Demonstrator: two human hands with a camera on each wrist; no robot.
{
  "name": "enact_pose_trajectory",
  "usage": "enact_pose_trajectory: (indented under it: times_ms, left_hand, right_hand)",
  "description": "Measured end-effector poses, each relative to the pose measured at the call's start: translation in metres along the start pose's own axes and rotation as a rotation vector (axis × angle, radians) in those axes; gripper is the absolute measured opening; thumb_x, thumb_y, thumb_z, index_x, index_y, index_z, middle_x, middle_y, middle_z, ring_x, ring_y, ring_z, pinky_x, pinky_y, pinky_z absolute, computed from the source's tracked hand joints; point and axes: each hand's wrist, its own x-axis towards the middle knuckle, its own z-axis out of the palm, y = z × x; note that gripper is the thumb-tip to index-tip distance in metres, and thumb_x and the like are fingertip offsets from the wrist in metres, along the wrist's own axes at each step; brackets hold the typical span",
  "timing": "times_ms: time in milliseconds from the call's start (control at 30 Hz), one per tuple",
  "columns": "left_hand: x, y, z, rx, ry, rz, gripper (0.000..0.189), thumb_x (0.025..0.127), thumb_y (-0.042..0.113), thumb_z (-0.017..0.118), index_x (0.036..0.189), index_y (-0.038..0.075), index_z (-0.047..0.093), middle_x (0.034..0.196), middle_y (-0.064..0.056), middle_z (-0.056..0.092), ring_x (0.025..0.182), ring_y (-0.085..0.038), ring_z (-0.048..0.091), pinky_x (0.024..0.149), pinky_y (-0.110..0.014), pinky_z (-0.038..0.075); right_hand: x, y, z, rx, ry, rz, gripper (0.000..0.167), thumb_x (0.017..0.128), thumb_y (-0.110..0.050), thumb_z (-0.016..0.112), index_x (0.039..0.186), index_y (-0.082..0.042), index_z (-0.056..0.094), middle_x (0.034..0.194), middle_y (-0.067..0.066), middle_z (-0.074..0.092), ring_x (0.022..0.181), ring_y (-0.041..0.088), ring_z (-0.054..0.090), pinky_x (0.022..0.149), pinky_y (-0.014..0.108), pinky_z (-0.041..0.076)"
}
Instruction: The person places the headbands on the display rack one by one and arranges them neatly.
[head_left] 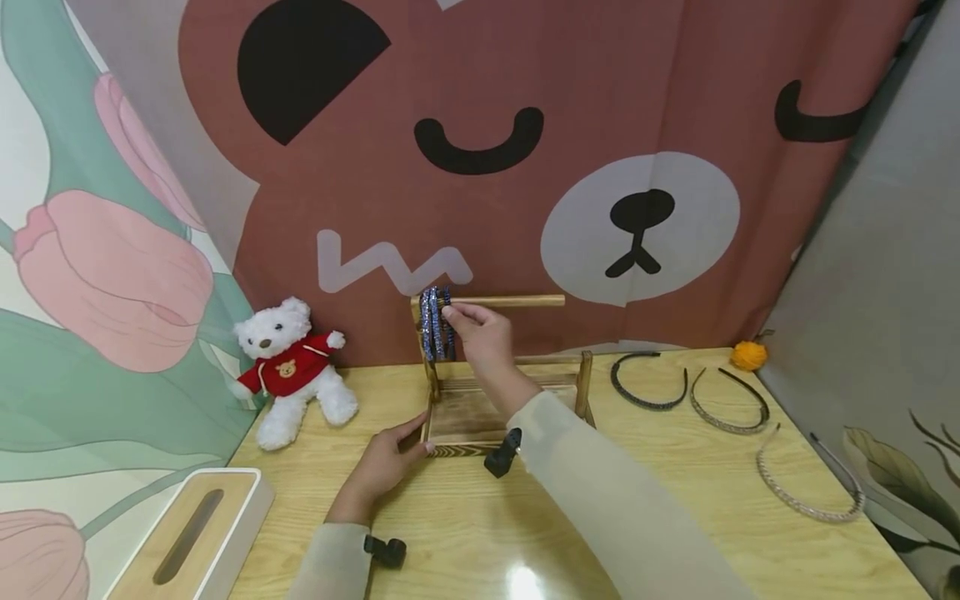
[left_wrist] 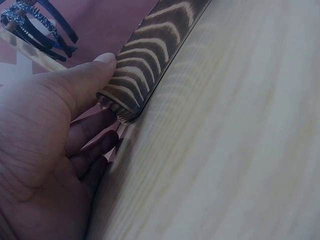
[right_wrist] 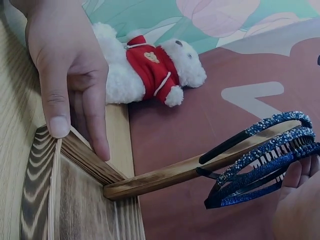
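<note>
Several glittery blue headbands (head_left: pixel 431 325) hang side by side over the left end of a wooden rack's top bar (head_left: pixel 525 300). With thumb and fingertips my right hand (head_left: pixel 489 343) pinches the rightmost headband at the bar; in the right wrist view the fingers (right_wrist: pixel 295 185) meet its toothed inner side. My left hand (head_left: pixel 384 462) holds the front left corner of the wooden rack (head_left: pixel 461 451). Its thumb lies on the dark-striped edge (left_wrist: pixel 145 60) in the left wrist view, the other fingers around the side and partly hidden. The right forearm covers part of the rack's base.
A white teddy bear (head_left: pixel 292 367) in a red sweater sits left of the rack. Nearer, a tissue box (head_left: pixel 198 533) stands at the left. Three headbands lie on the right: one black (head_left: pixel 651 406), one brownish (head_left: pixel 731 429), one pale (head_left: pixel 810 508). An orange ball (head_left: pixel 748 356) is behind them.
</note>
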Motion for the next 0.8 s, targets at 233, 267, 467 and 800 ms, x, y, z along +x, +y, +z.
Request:
enact_pose_trajectory:
  times_ms: [233, 267, 467, 800]
  left_hand:
    - [0.0, 0.0, 0.001, 0.019, -0.003, 0.011, 0.06, 0.106, 0.034, 0.075, 0.162, 0.026, 0.056, 0.161, -0.013, 0.058, 0.154, -0.041, 0.05, 0.128, -0.061, 0.038]
    - [0.0, -0.001, 0.001, 0.021, -0.002, 0.011, 0.06, 0.106, 0.034, 0.075, 0.162, 0.026, 0.056, 0.162, -0.013, 0.058, 0.154, -0.04, 0.049, 0.128, -0.061, 0.038]
    - [-0.001, -0.003, 0.003, 0.032, 0.005, 0.012, 0.062, 0.105, 0.036, 0.076, 0.163, 0.026, 0.055, 0.162, -0.014, 0.057, 0.154, -0.041, 0.049, 0.129, -0.06, 0.037]
    - [-0.001, 0.003, -0.003, 0.038, -0.009, 0.007, 0.062, 0.106, 0.037, 0.075, 0.163, 0.026, 0.054, 0.162, -0.014, 0.057, 0.154, -0.041, 0.049, 0.128, -0.061, 0.038]
  right_hand:
    - [-0.002, 0.007, -0.014, 0.058, -0.048, -0.025, 0.029, 0.098, -0.032, 0.085, 0.118, -0.012, 0.085, 0.109, 0.01, 0.085, 0.113, 0.039, 0.078, 0.092, 0.035, 0.065]
    - [-0.003, 0.009, -0.019, 0.051, -0.066, -0.033, 0.03, 0.099, -0.033, 0.085, 0.12, -0.012, 0.084, 0.11, 0.011, 0.084, 0.113, 0.041, 0.078, 0.092, 0.034, 0.065]
    - [-0.024, 0.02, -0.082, -0.138, -0.177, -0.101, 0.029, 0.099, -0.038, 0.084, 0.121, -0.02, 0.083, 0.106, 0.005, 0.083, 0.106, 0.032, 0.078, 0.087, 0.03, 0.063]
    - [-0.041, 0.043, -0.256, -0.739, -0.251, -0.248, 0.036, 0.1, -0.036, 0.082, 0.13, -0.016, 0.081, 0.121, 0.006, 0.081, 0.105, 0.025, 0.075, 0.084, 0.043, 0.065]
